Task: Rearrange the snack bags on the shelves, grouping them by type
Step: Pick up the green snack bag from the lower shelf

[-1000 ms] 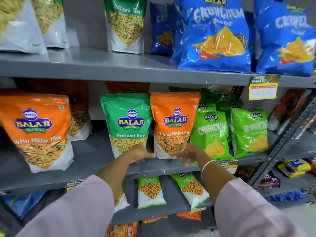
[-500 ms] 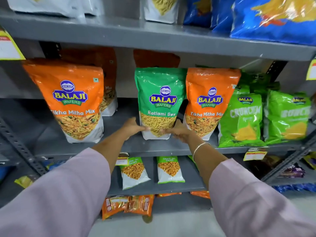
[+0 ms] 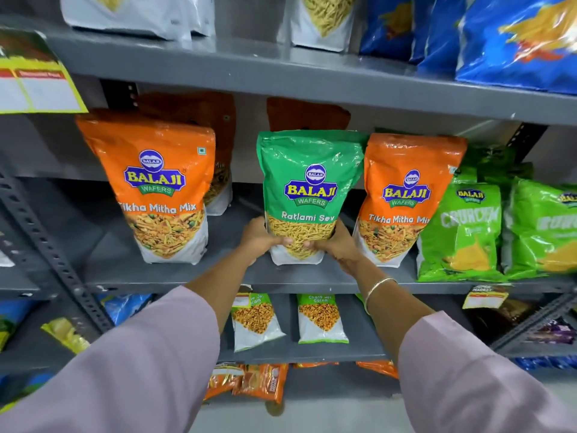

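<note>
Both your hands are closed around the lower part of the green Ratlami Sev bag (image 3: 312, 195): your left hand (image 3: 260, 240) takes its lower left side and your right hand (image 3: 338, 245) its lower right, each grip wrapped tight on the pouch with fingertips curling over the clear window. The bag stands upright near the front edge of the middle shelf (image 3: 156, 276); whether its base rests on the shelf or is just lifted cannot be told. Close on its right stands an orange Tikha Mitha Mix bag (image 3: 406, 195), its edge touching or slightly overlapped by the green one, and well apart to the left stands another orange Tikha Mitha Mix bag (image 3: 156, 189) with bare shelf between. More orange bags (image 3: 307, 115) sit behind, mostly hidden, only their tops showing. Toward the right edge of the shelf, light green Crunchem bags (image 3: 462, 232) crowd against the orange one; their smaller print is too blurred to read. All three front pouches read "Balaji Wafers". On the top shelf, blue bags (image 3: 515, 39) and white-bottomed pouches (image 3: 323, 23) are cut off by the frame. Below, two small bags (image 3: 320, 318) read "Chana Jor Garam", one partly behind your left forearm. A yellow price tag (image 3: 34, 76) hangs at the upper left, its writing illegible.
</note>
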### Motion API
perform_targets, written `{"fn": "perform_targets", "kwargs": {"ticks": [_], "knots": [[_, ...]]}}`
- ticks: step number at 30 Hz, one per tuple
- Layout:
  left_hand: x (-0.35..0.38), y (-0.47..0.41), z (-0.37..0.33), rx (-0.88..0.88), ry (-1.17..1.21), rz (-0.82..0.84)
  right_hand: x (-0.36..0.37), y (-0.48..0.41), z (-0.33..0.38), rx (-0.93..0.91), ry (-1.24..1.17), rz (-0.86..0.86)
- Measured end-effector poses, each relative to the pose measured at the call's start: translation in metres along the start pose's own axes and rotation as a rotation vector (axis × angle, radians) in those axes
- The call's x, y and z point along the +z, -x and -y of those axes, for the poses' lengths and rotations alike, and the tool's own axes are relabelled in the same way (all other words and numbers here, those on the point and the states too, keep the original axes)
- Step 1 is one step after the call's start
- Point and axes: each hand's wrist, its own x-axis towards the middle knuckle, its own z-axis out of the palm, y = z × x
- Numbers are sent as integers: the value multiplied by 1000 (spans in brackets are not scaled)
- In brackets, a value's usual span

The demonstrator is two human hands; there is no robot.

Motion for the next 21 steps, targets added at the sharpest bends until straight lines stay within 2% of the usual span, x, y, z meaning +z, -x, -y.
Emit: {"fn": "perform_targets", "kwargs": {"ticks": [11, 21], "knots": [[-44, 56, 1, 49, -60, -39, 37, 50, 16, -35, 118, -39], [-68, 114, -70, 234, -124, -1, 26, 129, 95, -157, 76, -59]]}}
